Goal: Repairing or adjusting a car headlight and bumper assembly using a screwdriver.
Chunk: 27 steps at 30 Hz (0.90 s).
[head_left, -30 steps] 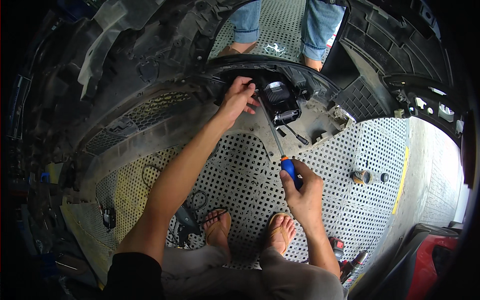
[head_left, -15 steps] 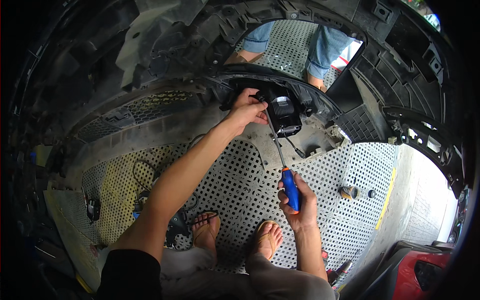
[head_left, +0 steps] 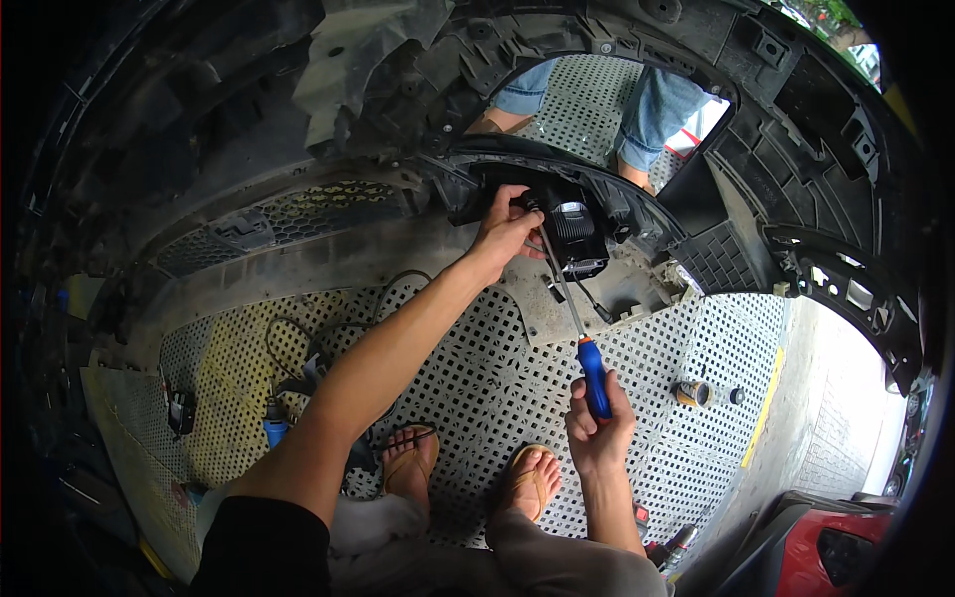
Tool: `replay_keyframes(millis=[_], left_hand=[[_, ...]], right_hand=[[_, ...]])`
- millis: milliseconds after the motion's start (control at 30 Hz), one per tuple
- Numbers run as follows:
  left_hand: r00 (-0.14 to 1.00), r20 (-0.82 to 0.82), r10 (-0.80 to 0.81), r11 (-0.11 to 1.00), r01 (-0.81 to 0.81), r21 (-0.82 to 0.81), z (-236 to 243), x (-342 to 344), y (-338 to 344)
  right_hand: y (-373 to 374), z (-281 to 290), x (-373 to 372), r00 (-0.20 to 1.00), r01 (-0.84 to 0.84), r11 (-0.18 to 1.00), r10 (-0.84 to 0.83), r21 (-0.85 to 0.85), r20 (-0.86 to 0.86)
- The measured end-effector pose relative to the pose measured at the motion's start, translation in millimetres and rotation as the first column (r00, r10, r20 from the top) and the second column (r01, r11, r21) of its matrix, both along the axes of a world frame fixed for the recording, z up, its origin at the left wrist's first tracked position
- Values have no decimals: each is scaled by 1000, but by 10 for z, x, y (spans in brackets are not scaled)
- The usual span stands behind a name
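Note:
My right hand (head_left: 601,428) is closed round the lower end of a screwdriver's blue handle (head_left: 593,370). Its long metal shaft (head_left: 567,291) slants up and left to a finned black unit (head_left: 574,231), which sits inside the large black plastic bumper (head_left: 328,244). At the shaft's upper end, my left hand (head_left: 507,234) pinches with bent fingers against a small dark part beside that unit. What exactly lies between those fingertips is hidden, and so is the screwdriver's tip. A short black cable (head_left: 594,300) hangs below the unit.
A perforated mat (head_left: 468,358) covers the floor. A small can (head_left: 693,393) and a black cap (head_left: 737,396) stand at the right. Cables and a blue-bodied tool (head_left: 275,426) lie at the left. Beyond the bumper's opening stands another person in jeans (head_left: 652,114). A red object (head_left: 826,547) is low at the right.
The view has shifted slightly, so the bumper appears a little lower and further right. My right hand's fingers have closed nearer the handle's end. My left hand stays at the black unit.

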<state>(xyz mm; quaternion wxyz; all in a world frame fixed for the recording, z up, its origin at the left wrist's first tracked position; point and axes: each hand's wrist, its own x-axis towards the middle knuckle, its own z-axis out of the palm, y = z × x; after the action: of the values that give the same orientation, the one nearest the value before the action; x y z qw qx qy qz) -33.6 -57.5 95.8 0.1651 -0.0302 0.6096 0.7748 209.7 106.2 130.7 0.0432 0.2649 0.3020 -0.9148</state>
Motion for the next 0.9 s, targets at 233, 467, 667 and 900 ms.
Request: replay_keyframes(millis=[233,467,667,900], left_hand=[[999,-1,34,999,-34,-10,-69,-39,4],[997,-72,26,996,-32,-82,-71,-12,-42],[998,-67,21,993,-28,-115,-78,-85,-55],[998,2,57,996,-56,-76,-68,-164,-73]], right_hand=[[-94,51,49,981,-147,760,196,633,-8],[-189,92,10,955,40,-195,296,980,20],[-127,109,5,982,-187,981,187,45,7],[-215,265,-109,967,-97,190,250,977,47]])
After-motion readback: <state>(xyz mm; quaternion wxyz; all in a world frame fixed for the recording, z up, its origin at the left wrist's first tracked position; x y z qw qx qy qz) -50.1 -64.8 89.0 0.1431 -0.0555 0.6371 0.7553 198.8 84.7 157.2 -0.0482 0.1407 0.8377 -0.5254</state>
